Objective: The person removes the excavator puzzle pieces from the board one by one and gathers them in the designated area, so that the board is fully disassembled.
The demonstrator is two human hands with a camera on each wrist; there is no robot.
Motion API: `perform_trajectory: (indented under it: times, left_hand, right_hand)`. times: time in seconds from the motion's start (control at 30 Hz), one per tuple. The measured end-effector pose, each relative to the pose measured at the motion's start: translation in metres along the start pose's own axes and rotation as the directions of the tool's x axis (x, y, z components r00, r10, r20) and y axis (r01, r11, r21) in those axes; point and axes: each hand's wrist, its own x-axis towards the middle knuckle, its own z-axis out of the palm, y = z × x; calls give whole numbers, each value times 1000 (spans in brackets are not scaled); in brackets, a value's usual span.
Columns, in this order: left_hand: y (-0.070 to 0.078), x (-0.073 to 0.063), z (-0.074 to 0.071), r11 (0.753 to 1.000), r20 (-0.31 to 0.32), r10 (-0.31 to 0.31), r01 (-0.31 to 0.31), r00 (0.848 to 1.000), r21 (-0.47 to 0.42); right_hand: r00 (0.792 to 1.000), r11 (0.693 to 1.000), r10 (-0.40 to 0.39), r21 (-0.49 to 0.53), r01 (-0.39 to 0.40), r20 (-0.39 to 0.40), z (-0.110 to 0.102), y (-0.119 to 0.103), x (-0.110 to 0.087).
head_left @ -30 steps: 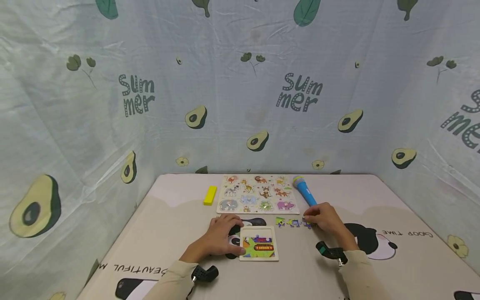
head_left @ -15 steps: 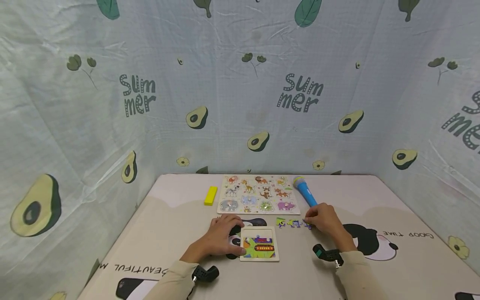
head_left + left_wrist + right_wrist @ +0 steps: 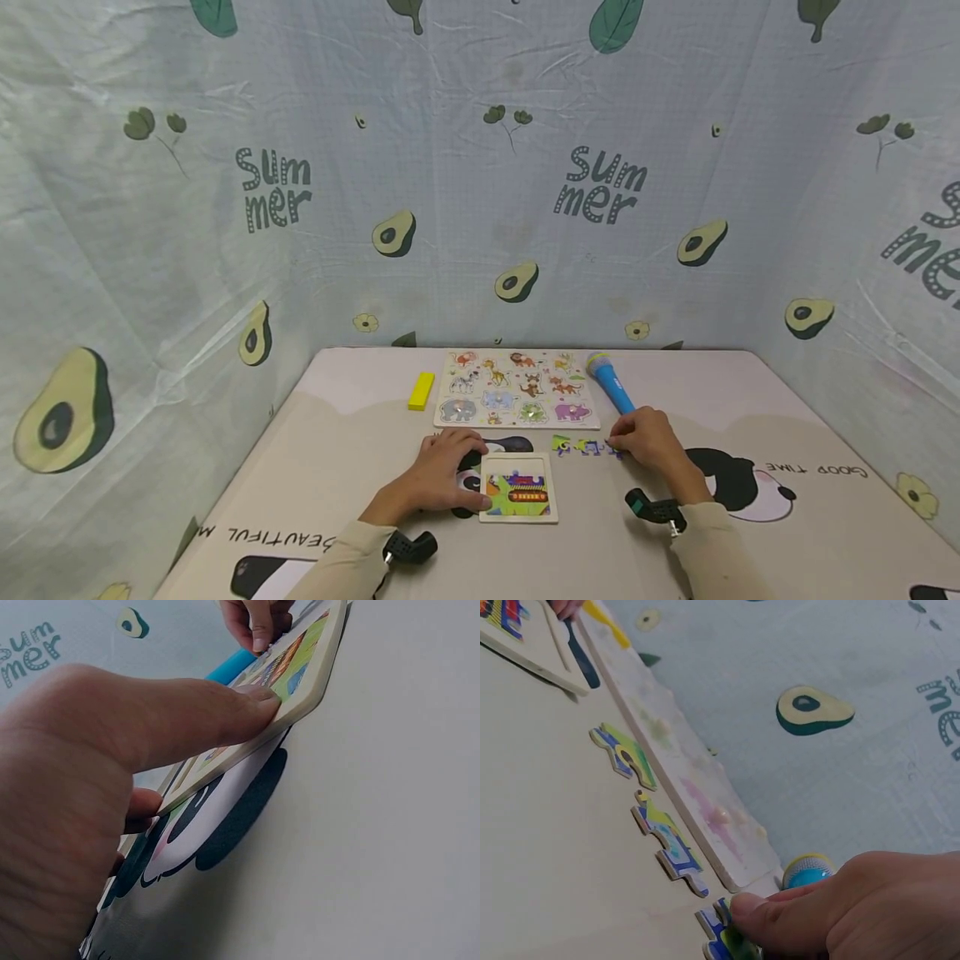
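Observation:
A small wooden puzzle tray (image 3: pixel 517 517), its lower part filled with colourful pieces, lies in front of me. My left hand (image 3: pixel 442 473) holds it by the left side, thumb (image 3: pixel 251 701) on the near left corner, other fingers by the far left corner. Beyond the tray's right side, loose jigsaw pieces lie in a row: a green-and-yellow one (image 3: pixel 626 757), then a blue-and-yellow one (image 3: pixel 667 844). At the row's right end my right hand (image 3: pixel 648 437) pinches another jigsaw piece (image 3: pixel 716 930), partly hidden by the thumb and fingers.
An animal peg puzzle board (image 3: pixel 517 423) lies behind the pieces. To its left is a yellow block (image 3: pixel 421 392). A blue toy microphone (image 3: pixel 611 385) lies to its right, close to my right hand. A patterned cloth (image 3: pixel 450 167) hangs around the table (image 3: pixel 585 550).
My right hand has shifted very slightly at the right-end jigsaw piece, and its wrist has turned a little. The left hand and tray stay in place.

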Motion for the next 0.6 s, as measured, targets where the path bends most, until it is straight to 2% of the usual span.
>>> perform_trajectory:
  times: [0.17, 0.3, 0.43, 0.6]
  left_hand:
    - [-1, 0, -1, 1000, 4, 1, -1, 1000, -4]
    - [0, 0, -1, 1000, 2, 0, 0, 1000, -5]
    - [0, 0, -1, 1000, 2, 2, -2, 1000, 0]
    - [0, 0, 0, 1000, 2, 2, -2, 1000, -1]
  right_hand:
    - [999, 998, 36, 51, -35, -19, -3, -4, 0]
    - [998, 997, 29, 74, -25, -51, -7, -11, 0]
    - [997, 994, -4, 113, 13, -76, -10, -19, 0]
    - [992, 977, -81, 189, 97, -93, -6, -32, 1]
